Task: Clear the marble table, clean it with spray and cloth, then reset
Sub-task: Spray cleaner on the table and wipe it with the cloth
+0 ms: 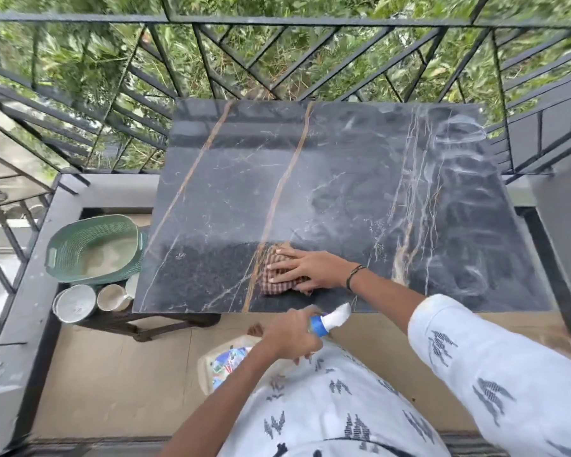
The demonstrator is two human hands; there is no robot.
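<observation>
The dark marble table (327,179) with tan and white veins fills the middle of the view, with pale wipe streaks on its right side. My right hand (307,270) lies flat on a red checked cloth (276,275) near the table's front edge, fingers spread and pointing left. My left hand (289,336) is below the table's front edge, wrapped around the neck of a spray bottle (226,362) with a blue collar and white nozzle (335,316). The bottle's body hangs down and left of my hand, over the floor.
A green woven basket (94,249) stands tilted left of the table, with a white bowl (75,303) and a cup (112,297) below it on a low stand. Black metal railing (277,21) surrounds the balcony; a ledge runs along the left.
</observation>
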